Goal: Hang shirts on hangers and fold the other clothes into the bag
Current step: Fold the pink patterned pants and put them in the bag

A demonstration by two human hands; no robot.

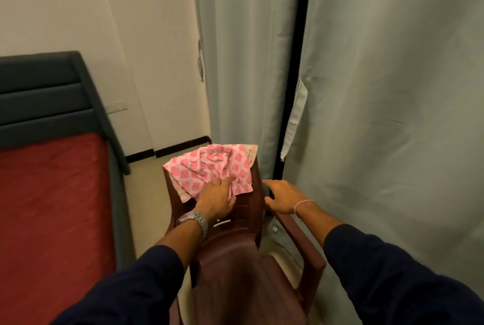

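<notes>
Left hand (218, 197) lies flat, fingers straight, on pink patterned cloth (212, 170) draped over chair (251, 259) backrest top. Right hand (281, 197) hovers spread, empty, just right of chair. Best: pinch both near corners, lift clear, avoid snagging.

One head-worn camera looks forward and steeply down from just behind the maroon chair (235, 259), close, with curtains beyond it.

cloth (212, 168): you see pink with red squares
chair (241, 267): dark maroon
curtains (379, 89): pale grey-green
mattress (52, 214): red
sleeves (387, 269): navy
</notes>
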